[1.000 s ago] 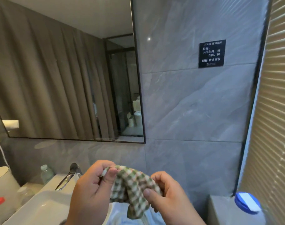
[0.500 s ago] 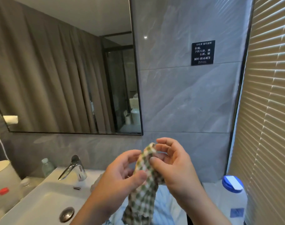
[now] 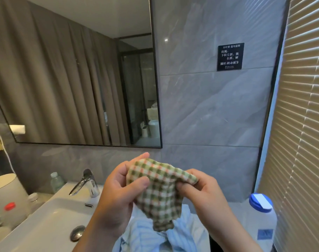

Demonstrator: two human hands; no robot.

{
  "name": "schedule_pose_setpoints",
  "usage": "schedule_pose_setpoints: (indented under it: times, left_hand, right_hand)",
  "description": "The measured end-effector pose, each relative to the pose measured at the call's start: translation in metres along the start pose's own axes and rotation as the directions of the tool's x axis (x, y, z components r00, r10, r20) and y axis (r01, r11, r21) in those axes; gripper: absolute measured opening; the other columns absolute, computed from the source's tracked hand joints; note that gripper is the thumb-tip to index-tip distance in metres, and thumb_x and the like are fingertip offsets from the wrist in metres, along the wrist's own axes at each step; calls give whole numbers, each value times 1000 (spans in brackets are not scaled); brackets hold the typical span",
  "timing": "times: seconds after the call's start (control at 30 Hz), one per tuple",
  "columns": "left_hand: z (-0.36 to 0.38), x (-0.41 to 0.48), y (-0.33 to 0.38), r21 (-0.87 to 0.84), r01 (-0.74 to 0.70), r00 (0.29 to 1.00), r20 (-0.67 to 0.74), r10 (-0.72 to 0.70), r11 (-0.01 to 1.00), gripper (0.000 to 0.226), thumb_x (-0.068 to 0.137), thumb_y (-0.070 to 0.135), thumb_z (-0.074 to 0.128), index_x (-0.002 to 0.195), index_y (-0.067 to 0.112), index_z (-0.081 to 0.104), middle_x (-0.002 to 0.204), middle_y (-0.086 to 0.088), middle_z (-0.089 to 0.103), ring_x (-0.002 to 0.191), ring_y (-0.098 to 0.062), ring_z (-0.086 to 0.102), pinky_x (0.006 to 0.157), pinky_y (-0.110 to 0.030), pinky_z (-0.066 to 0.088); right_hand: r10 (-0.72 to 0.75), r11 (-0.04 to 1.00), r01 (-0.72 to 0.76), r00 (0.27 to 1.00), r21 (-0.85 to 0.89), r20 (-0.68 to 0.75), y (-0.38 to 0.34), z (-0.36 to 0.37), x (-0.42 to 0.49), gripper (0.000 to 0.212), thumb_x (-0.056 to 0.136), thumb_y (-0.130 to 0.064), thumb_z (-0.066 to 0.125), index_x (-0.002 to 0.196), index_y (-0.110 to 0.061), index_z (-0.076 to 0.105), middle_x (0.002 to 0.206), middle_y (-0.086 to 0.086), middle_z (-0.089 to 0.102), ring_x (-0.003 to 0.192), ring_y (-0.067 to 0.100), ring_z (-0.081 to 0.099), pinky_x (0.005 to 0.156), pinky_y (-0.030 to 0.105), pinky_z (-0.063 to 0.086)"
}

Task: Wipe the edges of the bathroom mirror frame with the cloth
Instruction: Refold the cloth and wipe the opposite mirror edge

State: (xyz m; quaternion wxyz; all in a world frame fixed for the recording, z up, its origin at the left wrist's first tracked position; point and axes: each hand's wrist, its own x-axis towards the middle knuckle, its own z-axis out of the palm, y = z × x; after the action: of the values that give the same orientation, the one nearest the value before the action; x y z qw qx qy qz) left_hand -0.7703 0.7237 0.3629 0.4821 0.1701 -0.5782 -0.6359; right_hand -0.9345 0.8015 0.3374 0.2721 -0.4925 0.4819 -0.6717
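A green, white and orange checked cloth (image 3: 158, 190) hangs spread between my two hands, just below the mirror's lower right corner. My left hand (image 3: 117, 193) pinches its left edge between thumb and fingers. My right hand (image 3: 204, 191) pinches its right edge. The wall mirror has a thin black frame (image 3: 156, 88); its right edge runs down to a corner above the cloth, and its bottom edge runs left from there. Neither hand nor cloth touches the frame.
Below left are a white sink (image 3: 46, 219) with a chrome tap (image 3: 86, 182), a small clear bottle (image 3: 56, 180) and a white kettle (image 3: 8, 197). A blue-capped white bottle (image 3: 262, 213) stands at right by the slatted blinds (image 3: 304, 124). A pale blue cloth (image 3: 155, 239) lies under my hands.
The bunched cloth has been pulled open between my hands, which moved apart. The view shifted slightly, keeping the mirror's lower right corner above the hands.
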Motion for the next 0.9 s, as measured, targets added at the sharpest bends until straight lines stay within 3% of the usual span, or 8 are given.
schedule_pose_setpoints:
  times: [0.07,0.2,0.47,0.6,0.67,0.77,0.83,0.9]
  left_hand:
    - [-7,0,0,-78,43,998,42,-40,996,45,50,15,77,88,9,54,112,-12,70,102,-27,66,78,-38,51]
    - [-10,-4,2,54,134,985,101,-139,990,65,56,6,80,117,13,57,104,-18,71,91,-27,67,69,-28,55]
    - [-14,1,4,147,107,978,-195,-77,983,29,84,-10,61,104,11,62,89,-7,72,82,-20,66,73,-35,55]
    - [-9,3,-12,575,33,931,-315,184,818,25,87,11,69,99,32,60,101,6,64,97,-12,64,82,-34,54]
    - [-2,-5,-15,662,-89,931,-210,298,745,26,80,40,74,102,35,61,104,9,61,98,-10,63,82,-27,53]
    - [12,-17,-12,447,-95,988,152,29,889,63,70,70,68,113,24,69,107,0,72,100,-19,68,82,-29,55]
    - [17,-19,-9,406,-64,964,261,-49,912,55,71,61,75,115,29,68,109,-3,73,101,-22,69,83,-36,57]
    - [19,-16,-7,429,-57,984,179,-23,901,32,77,33,78,108,35,70,104,-1,74,98,-19,70,82,-36,58]
  right_hand:
    - [31,995,-30,999,99,-9,-7,-1,0,7,72,-16,59,68,-15,64,67,1,60,67,9,54,61,20,45]
    - [82,986,-76,996,150,-30,-13,6,2,11,90,-6,60,84,-9,69,82,10,71,76,14,65,66,25,51]
    - [136,991,-132,982,38,-132,-9,12,4,22,100,-12,52,91,-18,71,89,6,76,86,19,70,75,35,53]
    - [274,917,-253,961,309,-28,-14,11,5,35,102,-20,40,96,-7,73,102,18,73,95,29,71,83,44,56]
    - [293,853,-291,954,433,64,-20,12,5,39,93,-14,38,87,-7,76,99,25,71,87,32,70,71,41,57]
    - [287,902,-298,954,312,82,-21,13,5,42,88,6,35,91,-7,75,92,25,72,78,32,69,61,41,58]
    - [242,956,-247,969,161,50,-19,12,3,42,91,14,39,100,-11,72,92,19,74,84,31,70,76,44,58]
    - [200,977,-202,979,74,40,-21,11,1,37,92,13,47,106,-13,69,90,14,76,81,26,71,71,37,57]
